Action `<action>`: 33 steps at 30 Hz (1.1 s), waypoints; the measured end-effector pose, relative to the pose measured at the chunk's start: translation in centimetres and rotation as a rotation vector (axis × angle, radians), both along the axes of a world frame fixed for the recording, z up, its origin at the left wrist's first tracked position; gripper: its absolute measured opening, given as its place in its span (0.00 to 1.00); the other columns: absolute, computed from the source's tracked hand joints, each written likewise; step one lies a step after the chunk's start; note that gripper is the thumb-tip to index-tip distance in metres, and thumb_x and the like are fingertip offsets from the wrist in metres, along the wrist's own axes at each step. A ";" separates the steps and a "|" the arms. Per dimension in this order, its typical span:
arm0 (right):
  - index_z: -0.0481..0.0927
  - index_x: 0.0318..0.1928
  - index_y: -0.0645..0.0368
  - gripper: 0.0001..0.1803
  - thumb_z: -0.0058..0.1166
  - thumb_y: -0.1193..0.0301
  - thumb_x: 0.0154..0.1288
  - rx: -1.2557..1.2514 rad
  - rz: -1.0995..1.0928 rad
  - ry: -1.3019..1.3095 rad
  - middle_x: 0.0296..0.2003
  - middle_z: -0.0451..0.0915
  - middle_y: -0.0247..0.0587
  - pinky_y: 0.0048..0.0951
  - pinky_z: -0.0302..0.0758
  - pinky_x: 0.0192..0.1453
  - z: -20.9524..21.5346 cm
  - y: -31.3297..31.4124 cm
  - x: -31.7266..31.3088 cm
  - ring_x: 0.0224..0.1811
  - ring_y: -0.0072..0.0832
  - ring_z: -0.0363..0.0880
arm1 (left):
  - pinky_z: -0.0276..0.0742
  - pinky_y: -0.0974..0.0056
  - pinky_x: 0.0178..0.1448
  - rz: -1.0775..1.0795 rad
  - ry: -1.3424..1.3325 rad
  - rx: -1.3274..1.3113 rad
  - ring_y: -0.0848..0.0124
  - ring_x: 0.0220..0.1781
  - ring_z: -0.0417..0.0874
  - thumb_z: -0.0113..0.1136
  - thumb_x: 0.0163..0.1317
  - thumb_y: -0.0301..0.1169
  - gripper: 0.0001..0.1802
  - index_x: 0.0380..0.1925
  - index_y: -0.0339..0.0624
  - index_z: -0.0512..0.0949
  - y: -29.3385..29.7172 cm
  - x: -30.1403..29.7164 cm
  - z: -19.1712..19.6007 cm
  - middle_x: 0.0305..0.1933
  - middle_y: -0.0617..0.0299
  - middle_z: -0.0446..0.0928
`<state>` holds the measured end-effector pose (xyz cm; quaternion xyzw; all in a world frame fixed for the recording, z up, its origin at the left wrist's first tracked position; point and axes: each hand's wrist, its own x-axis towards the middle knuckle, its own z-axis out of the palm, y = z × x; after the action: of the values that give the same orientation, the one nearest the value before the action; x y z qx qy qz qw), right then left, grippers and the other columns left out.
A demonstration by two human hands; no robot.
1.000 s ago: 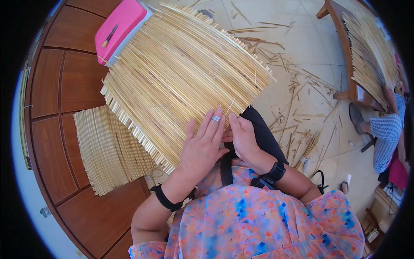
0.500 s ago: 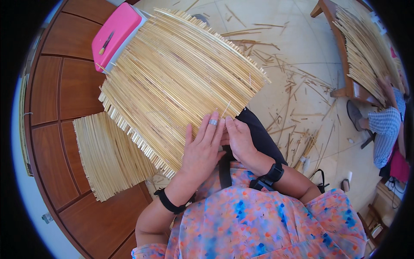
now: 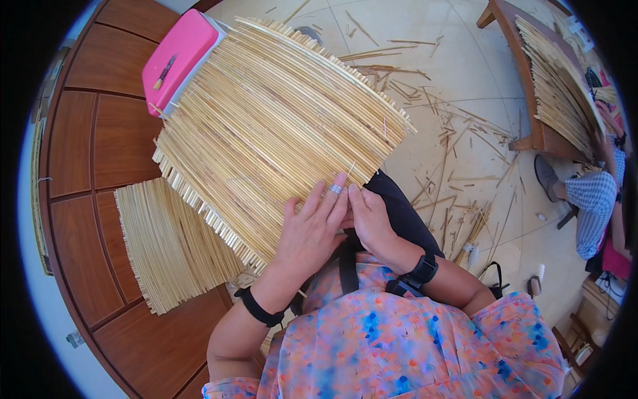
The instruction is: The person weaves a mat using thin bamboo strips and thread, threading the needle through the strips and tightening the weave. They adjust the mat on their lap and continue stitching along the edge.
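Observation:
A large mat of straight straw-coloured stalks (image 3: pixel 266 113) slants across my lap, its rows held by thin cross threads. My left hand (image 3: pixel 312 219), with a ring on one finger, lies along the mat's near edge, fingers stretched out over the stalks. Beside it, at the near right corner, my right hand (image 3: pixel 371 216) is closed in a pinch against the left fingertips. What it grips is hidden under the fingers. A thin pale strand (image 3: pixel 351 167) sticks up from the mat just beyond the fingertips.
A smaller stalk mat (image 3: pixel 173 243) lies at left by the brown wooden panels (image 3: pixel 129 139). A brush (image 3: pixel 164 73) rests on a pink-lidded box (image 3: pixel 183 46). Loose stalk pieces (image 3: pixel 458 139) litter the tiled floor. At right, another person sits by a wooden bench (image 3: pixel 525 80) bearing stalks.
My left fingers have shifted slightly right, closer to the right fingertips. The mat has dipped a little toward me. At far right, the other person's arms have moved.

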<state>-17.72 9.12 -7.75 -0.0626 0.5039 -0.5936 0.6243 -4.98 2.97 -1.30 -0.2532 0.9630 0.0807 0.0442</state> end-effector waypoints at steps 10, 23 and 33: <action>0.75 0.48 0.69 0.20 0.36 0.62 0.83 -0.015 0.012 0.004 0.38 0.82 0.51 0.33 0.88 0.40 -0.4 0.1 0.0 0.35 0.34 0.87 | 0.65 0.48 0.62 -0.004 0.045 -0.002 0.58 0.72 0.66 0.77 0.42 0.40 0.51 0.69 0.46 0.67 -0.2 0.1 -0.4 0.80 0.63 0.58; 0.76 0.47 0.68 0.23 0.37 0.58 0.83 0.009 -0.008 -0.009 0.38 0.82 0.50 0.32 0.87 0.40 -0.2 0.0 0.1 0.35 0.34 0.87 | 0.65 0.48 0.61 -0.016 0.021 -0.034 0.58 0.72 0.66 0.77 0.42 0.40 0.52 0.71 0.47 0.65 -0.2 0.0 -0.6 0.80 0.62 0.57; 0.77 0.45 0.70 0.30 0.36 0.51 0.82 0.110 -0.038 -0.083 0.35 0.84 0.53 0.36 0.87 0.33 0.0 -0.5 -0.5 0.31 0.39 0.87 | 0.65 0.48 0.61 -0.022 0.040 -0.052 0.58 0.71 0.67 0.75 0.44 0.39 0.50 0.70 0.46 0.65 -0.1 0.0 -0.7 0.80 0.61 0.58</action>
<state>-18.18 8.64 -7.79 0.0064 0.5107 -0.5789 0.6357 -4.97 2.86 -1.98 -0.2421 0.9682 0.0600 0.0192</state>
